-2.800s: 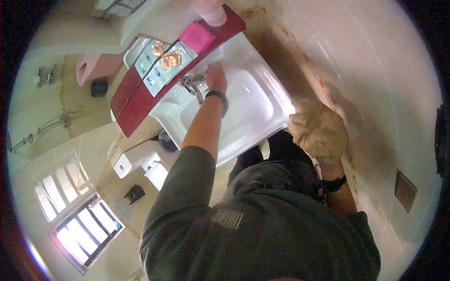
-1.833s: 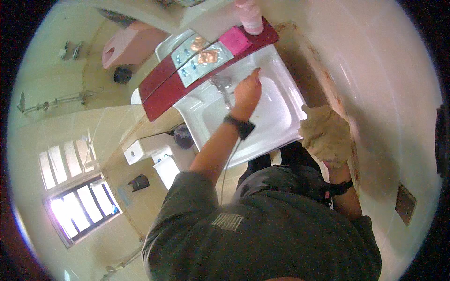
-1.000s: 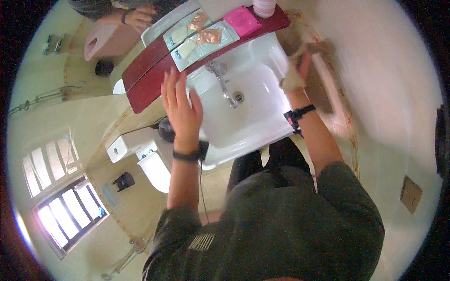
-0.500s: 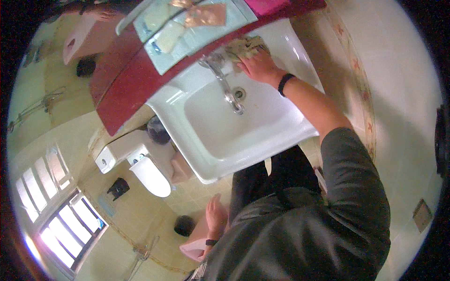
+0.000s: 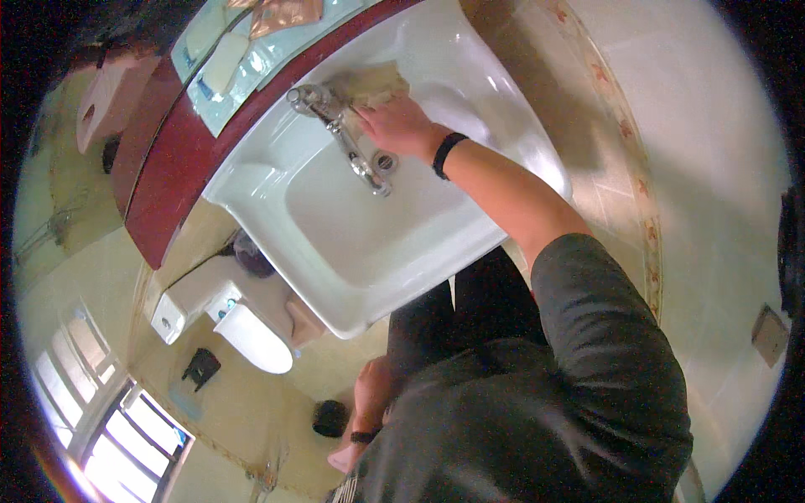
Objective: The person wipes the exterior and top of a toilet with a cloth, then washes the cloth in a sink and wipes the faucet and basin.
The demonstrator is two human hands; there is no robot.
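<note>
My right hand (image 5: 396, 127) reaches over the back of the white washbasin (image 5: 323, 310), its fingers closed on a crumpled greenish-beige cloth (image 5: 375, 82). The cloth lies pressed on the back ledge, right beside the base of the chrome faucet (image 5: 340, 130). Part of it is hidden behind my fingers. Below the spout's side sits the round drain (image 5: 384, 161). My left hand (image 5: 373, 387) hangs low beside my left thigh, away from the basin; its fingers look curled, with nothing visible in them.
A dark red shelf (image 5: 180, 201) with a mirror runs behind the basin, carrying a white tube (image 5: 225, 65) and a copper-coloured packet (image 5: 285, 15). At the left stand a white toilet (image 5: 256, 339) and a black bin (image 5: 330, 417). A tiled wall (image 5: 704, 168) rises on the right.
My right hand has moved with the cloth toward the faucet base. My left hand's fingers, stretched out before, now look curled. The view has shifted, so the basin sits further left.
</note>
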